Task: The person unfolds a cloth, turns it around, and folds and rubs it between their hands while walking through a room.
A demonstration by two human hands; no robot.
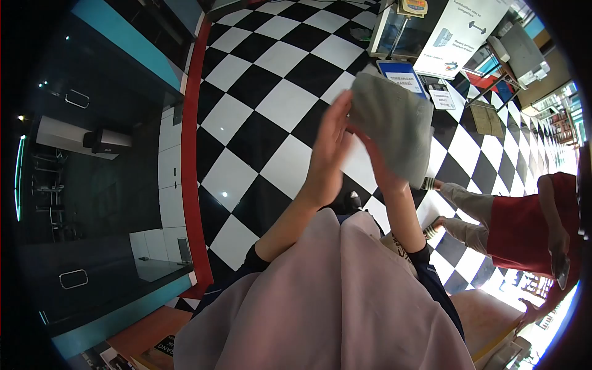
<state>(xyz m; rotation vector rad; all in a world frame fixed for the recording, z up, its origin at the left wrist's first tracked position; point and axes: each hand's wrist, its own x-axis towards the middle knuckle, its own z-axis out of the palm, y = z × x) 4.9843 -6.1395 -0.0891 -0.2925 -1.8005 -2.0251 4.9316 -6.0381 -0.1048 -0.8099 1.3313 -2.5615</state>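
A folded grey cloth (pixel 394 126) is raised in front of me above the checkered floor, a little blurred. My right hand (pixel 383 166) is under its lower left side and grips it, with most of the fingers hidden behind the fabric. My left hand (pixel 331 151) is at the cloth's left edge, fingers stretched upward and slightly smeared by motion. Whether those fingertips touch the cloth I cannot tell.
A dark glass-fronted partition (pixel 92 185) stands on the left behind a red floor border (pixel 191 142). Blue scales (pixel 404 77) and a sign board (pixel 459 37) stand ahead. At right is a person in a red top (pixel 524 234), near a wooden table (pixel 487 317).
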